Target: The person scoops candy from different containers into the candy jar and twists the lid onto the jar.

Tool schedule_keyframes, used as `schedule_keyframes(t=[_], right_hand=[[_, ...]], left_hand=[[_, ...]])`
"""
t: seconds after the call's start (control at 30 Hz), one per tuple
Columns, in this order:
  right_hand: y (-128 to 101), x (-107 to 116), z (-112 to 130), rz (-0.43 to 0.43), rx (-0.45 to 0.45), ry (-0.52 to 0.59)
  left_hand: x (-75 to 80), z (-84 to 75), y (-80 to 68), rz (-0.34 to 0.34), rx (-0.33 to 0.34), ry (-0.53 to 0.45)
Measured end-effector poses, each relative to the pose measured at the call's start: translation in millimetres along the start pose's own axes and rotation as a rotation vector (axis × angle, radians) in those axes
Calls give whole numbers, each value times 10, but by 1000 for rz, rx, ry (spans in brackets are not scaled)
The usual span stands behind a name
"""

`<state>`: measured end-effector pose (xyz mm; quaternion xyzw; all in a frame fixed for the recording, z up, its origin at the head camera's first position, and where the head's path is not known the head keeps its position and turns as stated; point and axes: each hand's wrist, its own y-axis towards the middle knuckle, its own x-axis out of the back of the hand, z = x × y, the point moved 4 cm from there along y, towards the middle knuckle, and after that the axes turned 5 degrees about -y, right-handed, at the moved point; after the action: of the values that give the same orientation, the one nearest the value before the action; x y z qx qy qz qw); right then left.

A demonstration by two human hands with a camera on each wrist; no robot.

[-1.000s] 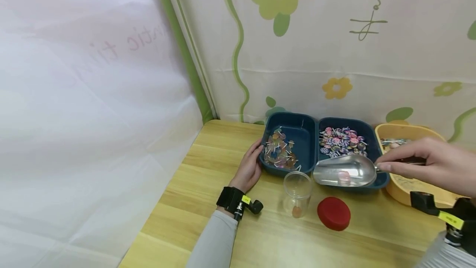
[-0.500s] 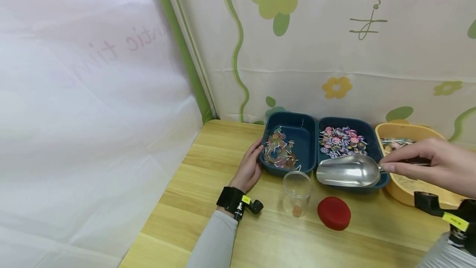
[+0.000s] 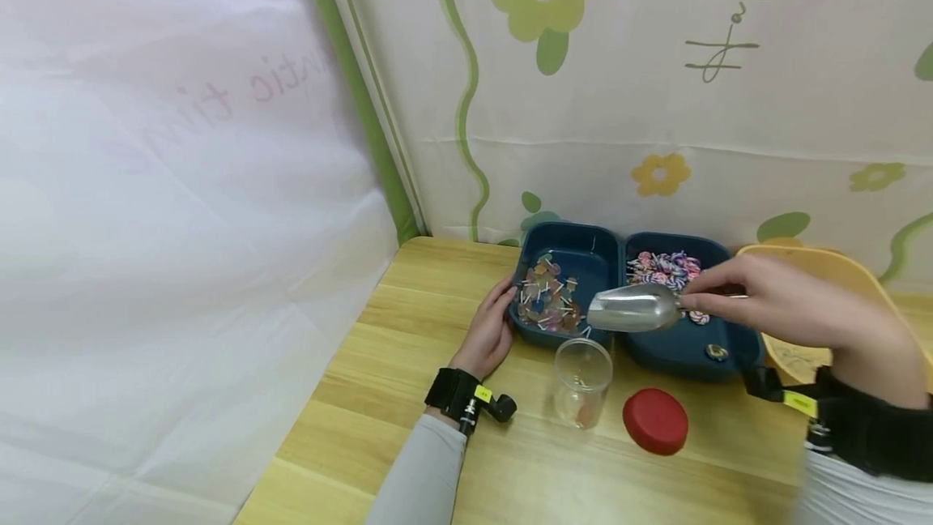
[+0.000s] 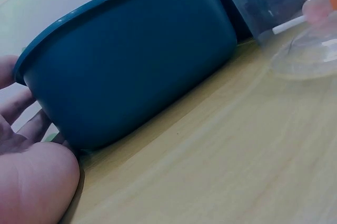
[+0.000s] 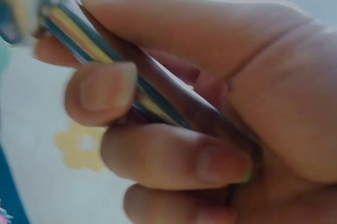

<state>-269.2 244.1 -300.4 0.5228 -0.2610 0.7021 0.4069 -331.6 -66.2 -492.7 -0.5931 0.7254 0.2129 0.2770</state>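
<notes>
My right hand (image 3: 758, 298) grips the handle of a metal scoop (image 3: 632, 308), its fingers curled round the handle (image 5: 95, 40) in the right wrist view. The scoop hangs level above the front of the two joined blue trays; no candy can be made out in it. My left hand (image 3: 487, 330) rests against the left blue tray (image 3: 594, 262), fingers along its outer side (image 4: 131, 66). That tray holds translucent lollipop-shaped pieces (image 3: 548, 298). Just in front stands a clear plastic cup (image 3: 583, 375) with a small orange-pink piece low inside; a lollipop (image 4: 318, 8) shows through the cup in the left wrist view.
A red lid (image 3: 656, 421) lies right of the cup. Striped lollipops (image 3: 666, 270) fill the back of the right blue tray (image 3: 678, 355). A yellow tray (image 3: 824, 262) stands farther right, partly behind the right arm. A printed curtain (image 3: 641, 87) hangs behind the wooden table (image 3: 350, 428).
The scoop and right hand have moved left and slightly back, toward the left tray. A pink piece seen in the scoop one second ago no longer shows. My left hand stays put.
</notes>
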Motion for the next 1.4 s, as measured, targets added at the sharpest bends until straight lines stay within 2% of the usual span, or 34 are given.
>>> schedule_keyframes(t=[0.07, 0.13, 0.3, 0.43, 0.63, 0.77, 0.93, 1.13, 1.27, 1.4], right_hand=[[136, -87, 18, 30, 18, 89], [269, -180, 40, 32, 36, 112], [565, -456, 146, 15, 72, 63], [764, -739, 249, 12, 57, 40], [931, -1060, 298, 34, 35, 27], [947, -1111, 233, 43, 50, 52], [939, -1097, 151, 75, 114, 118], [909, -1034, 55, 91, 172, 265], [883, -978, 49, 78, 188, 364], [873, -966, 42, 70, 174, 400]], left_hand=[[-4, -2, -4, -6, 3, 3], [-8, -6, -4, -11, 5, 5], [-12, -1, 8, -15, 10, 3], [-20, 1, 10, -17, 14, 10], [-31, -7, -9, -13, 8, 15], [-24, -9, -19, -20, 3, 10], [-14, -4, -18, -29, 7, 2], [0, -3, -10, -25, 12, 0], [0, -8, -4, -21, 18, 5], [6, -8, 2, -28, 16, 2]])
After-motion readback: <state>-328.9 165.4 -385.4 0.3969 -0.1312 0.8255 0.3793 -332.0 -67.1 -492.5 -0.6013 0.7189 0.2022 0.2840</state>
